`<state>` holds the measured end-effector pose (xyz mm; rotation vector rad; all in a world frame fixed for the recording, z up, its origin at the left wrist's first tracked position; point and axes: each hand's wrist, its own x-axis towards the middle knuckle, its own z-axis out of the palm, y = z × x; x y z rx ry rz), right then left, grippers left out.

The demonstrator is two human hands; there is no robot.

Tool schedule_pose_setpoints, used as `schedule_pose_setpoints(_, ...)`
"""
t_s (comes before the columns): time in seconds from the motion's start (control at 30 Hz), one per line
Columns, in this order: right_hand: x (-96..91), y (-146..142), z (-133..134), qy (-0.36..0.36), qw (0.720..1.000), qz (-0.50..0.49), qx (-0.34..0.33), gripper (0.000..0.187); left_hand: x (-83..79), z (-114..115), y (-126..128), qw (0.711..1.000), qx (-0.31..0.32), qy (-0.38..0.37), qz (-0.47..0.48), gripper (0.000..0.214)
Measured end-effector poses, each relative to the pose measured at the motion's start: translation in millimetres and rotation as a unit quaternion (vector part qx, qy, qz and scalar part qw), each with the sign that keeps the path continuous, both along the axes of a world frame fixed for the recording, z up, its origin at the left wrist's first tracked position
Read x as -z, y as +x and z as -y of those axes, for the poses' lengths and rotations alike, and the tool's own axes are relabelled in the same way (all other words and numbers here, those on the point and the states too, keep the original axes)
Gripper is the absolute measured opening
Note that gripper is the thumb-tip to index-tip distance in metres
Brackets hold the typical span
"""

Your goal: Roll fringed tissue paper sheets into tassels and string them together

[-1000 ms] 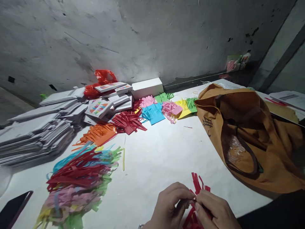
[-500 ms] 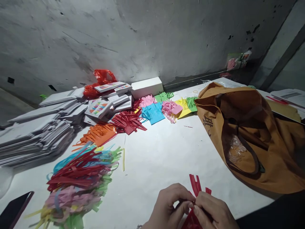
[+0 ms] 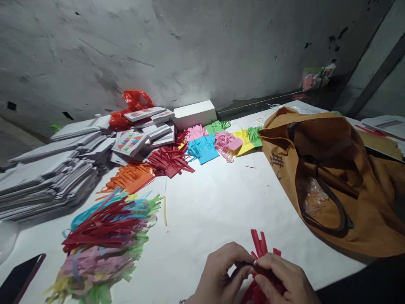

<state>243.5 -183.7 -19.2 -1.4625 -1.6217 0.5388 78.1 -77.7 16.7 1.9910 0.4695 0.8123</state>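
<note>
Both hands meet at the bottom edge of the view over a white table [image 3: 215,211]. My left hand [image 3: 221,274] and my right hand [image 3: 281,280] pinch a small bundle of red paper strips [image 3: 259,245]. The strips' free ends stick up past my fingertips. Fingers of both hands are curled closed on the bundle. The lower part of the bundle is hidden between my palms.
A heap of mixed coloured strips [image 3: 104,240] lies at left. Fringed paper in orange [image 3: 129,177], red [image 3: 169,160], blue [image 3: 202,150], pink, yellow and green lines the back. Stacked white boxes [image 3: 44,181], a brown cloth bag [image 3: 335,177] at right, a dark phone [image 3: 19,276] bottom left.
My hands stayed together on the red strips, fingers shifting slightly. The strip ends changed their fan a little. The view tilted slightly.
</note>
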Motion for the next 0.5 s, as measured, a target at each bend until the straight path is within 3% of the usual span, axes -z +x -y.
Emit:
schedule_pose_setpoints(0.23,-0.8,-3,-3,0.029,0.999,0.031,0.026,0.023,5.6,-1,-2,0.998,0.003,-0.066,0.002,0.008)
schedule_pose_setpoints(0.5,-3.0,-5,-7,0.068,0.996,0.058,0.01,0.015,3.8,-2,-16,0.986,0.008,-0.157,-0.048,0.033)
